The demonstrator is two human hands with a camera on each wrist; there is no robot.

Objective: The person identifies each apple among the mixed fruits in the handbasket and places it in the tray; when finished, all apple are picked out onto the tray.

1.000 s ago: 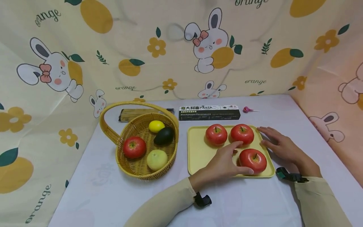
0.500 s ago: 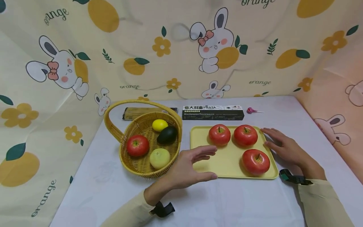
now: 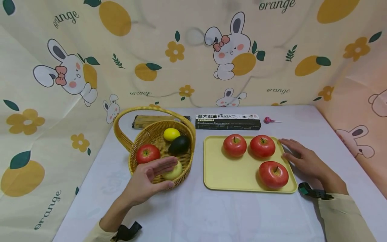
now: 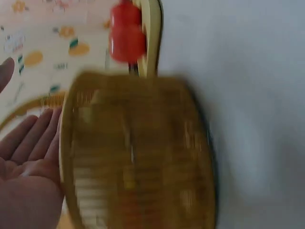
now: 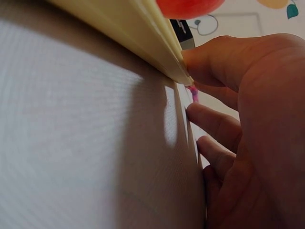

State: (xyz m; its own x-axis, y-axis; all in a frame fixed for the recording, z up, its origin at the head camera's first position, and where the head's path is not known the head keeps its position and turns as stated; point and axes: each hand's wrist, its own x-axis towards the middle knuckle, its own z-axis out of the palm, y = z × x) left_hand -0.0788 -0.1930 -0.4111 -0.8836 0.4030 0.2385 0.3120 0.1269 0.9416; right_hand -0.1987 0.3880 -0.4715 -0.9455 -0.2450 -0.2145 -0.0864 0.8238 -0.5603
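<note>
Over the front rim of the wicker basket [image 3: 192,158] hovers my left hand [image 3: 144,183], its fingers extended, thumb apart and nothing held. Inside the basket are a red apple [image 3: 147,153], a yellow lemon [image 3: 171,134], a dark avocado [image 3: 179,145] and a pale green round fruit [image 3: 173,172], partly covered by the hand. My right hand [image 3: 305,161] rests at the right edge of the yellow tray [image 3: 229,174], its thumb touching the rim in the right wrist view. On the tray sit three red apples: back left [image 3: 234,145], back right [image 3: 262,146] and front right [image 3: 273,174].
Behind the tray lies a black-and-white pasta box [image 3: 228,122]. A pink lollipop [image 3: 267,120] is to its right. A pack of dry noodles [image 3: 145,121] lies behind the basket, partly hidden by it. A printed cloth [image 3: 193,67] hangs at the back.
My left hand has moved left, from beside the front apple on the tray to the basket. The right hand stays at the tray's edge, and the apples keep their places.
</note>
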